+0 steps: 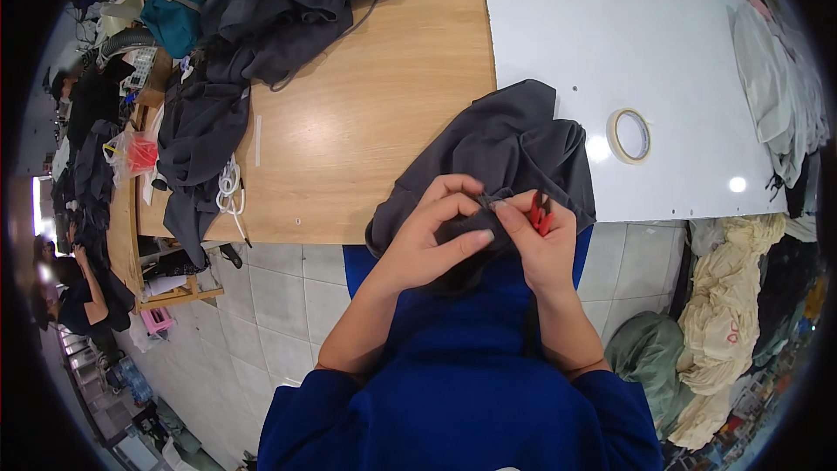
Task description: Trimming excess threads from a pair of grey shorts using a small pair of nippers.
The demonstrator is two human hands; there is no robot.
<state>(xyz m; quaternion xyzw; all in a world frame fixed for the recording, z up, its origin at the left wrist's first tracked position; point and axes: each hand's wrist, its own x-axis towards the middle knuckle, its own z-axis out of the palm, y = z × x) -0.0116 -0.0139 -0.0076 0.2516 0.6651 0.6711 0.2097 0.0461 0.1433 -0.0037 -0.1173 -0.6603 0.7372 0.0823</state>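
Nearest: 1 blue shirt (497, 392), 6 o'clock, 2 bare forearms out of its short sleeves. Work surfaces, 2: wood-topped table (323, 139) from 9 to 12 o'clock; white table (558, 26) from 12 to 3, edges meeting. Large dark grey cloth heap (296, 0) x1, 11 o'clock on the wood, tail trailing toward 9. Dark grey garment (488, 139) x1, crumpled, centre to 1 o'clock, lying across the seam of both tables and under both hands. Floor bundles at right, 2 picked out: cream cloth bundle (732, 288), between 3 and 4; green bundle (647, 353), 4 o'clock. Pale cloth pile (763, 78), past 2, at the white table's far side.

Hands, 2. Left hand (427, 240): fingers curled at the garment, thumb spread away; can't tell whether it pinches. Right hand (549, 249): grasping red snips, thumb against the garment.

Containers, 2 noted: teal bag (172, 13) x1, 10 o'clock, contents not visible; clear plastic bag (120, 146) x1, just past 9, something red inside. Tape roll (643, 150) x1, between 2 and 3, flat on white. White cord (229, 187), 1 looped bunch, 9 o'clock. Smallest: red snips (542, 218) x1, near centre, between right fingers.
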